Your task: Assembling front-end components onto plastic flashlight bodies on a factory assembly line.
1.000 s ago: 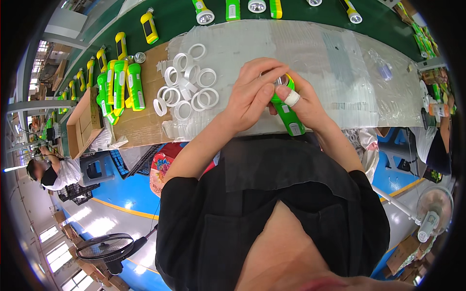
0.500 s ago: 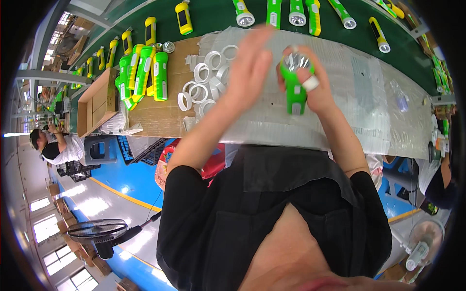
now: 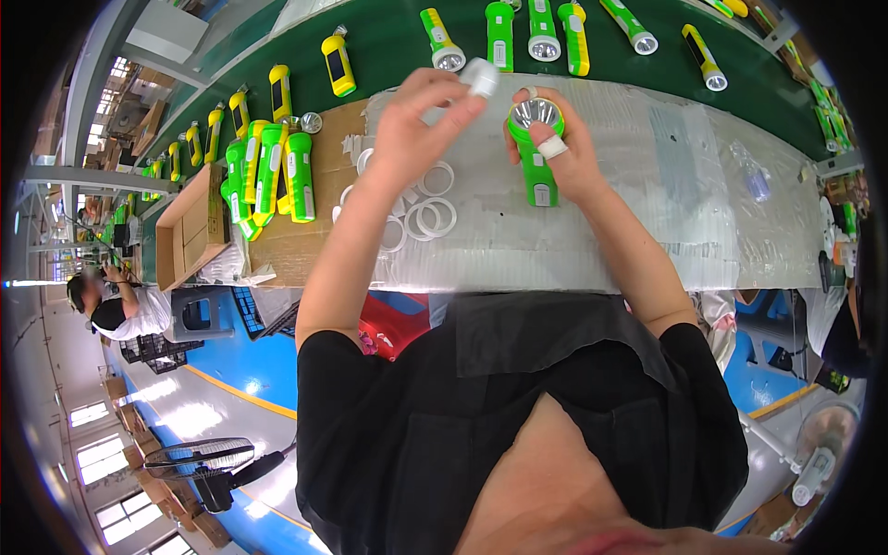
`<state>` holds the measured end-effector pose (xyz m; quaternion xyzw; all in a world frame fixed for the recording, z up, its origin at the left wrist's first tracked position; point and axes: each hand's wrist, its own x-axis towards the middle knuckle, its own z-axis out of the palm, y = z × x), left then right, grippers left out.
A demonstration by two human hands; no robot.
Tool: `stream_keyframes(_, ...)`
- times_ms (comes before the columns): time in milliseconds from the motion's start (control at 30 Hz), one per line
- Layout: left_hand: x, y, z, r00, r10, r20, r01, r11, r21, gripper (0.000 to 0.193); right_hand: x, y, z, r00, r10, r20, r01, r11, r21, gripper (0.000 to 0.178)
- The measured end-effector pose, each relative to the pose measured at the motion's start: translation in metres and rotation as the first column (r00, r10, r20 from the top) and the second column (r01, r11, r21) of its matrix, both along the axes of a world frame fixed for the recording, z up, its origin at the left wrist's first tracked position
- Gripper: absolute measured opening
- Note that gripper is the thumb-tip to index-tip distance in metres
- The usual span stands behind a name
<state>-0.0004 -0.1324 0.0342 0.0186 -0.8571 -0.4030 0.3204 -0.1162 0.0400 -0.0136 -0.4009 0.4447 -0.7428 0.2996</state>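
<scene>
My right hand [image 3: 575,159] is wrapped round a green flashlight [image 3: 539,181], its shiny reflector facing up at the top end. White tape is wound on the thumb and on one finger of that hand. To its left, my left hand [image 3: 421,116] pinches a white plastic ring [image 3: 480,78] between thumb and fingers, raised and apart from the flashlight. Several more white rings [image 3: 449,218] lie loose on the sheeted table below my left forearm, which hides part of them.
Green and yellow flashlights [image 3: 298,178] are heaped on cardboard at the left, beside an open cardboard box [image 3: 218,237]. Several flashlights [image 3: 499,37] are spaced along the green belt [image 3: 388,55] at the back. A person [image 3: 129,301] sits far left, and a fan [image 3: 215,474] stands lower left.
My left hand moved left and now shows a white ring in its fingers. My right hand shifted slightly left with the flashlight. The loose rings lie differently, and the whole view has shifted a little.
</scene>
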Motion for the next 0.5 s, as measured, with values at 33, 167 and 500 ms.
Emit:
stream_keyframes(33,0.002,0.013,0.006,0.998,-0.04,-0.04,0.038,0.998,-0.058,0.021,0.001,0.0,0.0,1.0,-0.002,0.0,0.002,1.0,-0.001,0.032)
stream_keyframes(167,0.0,0.035,0.009,0.995,-0.083,-0.057,0.07,0.978,-0.199,0.03,0.001,0.0,-0.002,0.999,0.002,-0.039,-0.002,1.0,0.007,0.042)
stream_keyframes(500,-0.001,0.039,0.022,0.996,-0.088,0.034,0.095,0.942,-0.322,0.034,-0.011,0.01,0.01,0.96,-0.168,-0.224,0.119,0.969,-0.217,0.049)
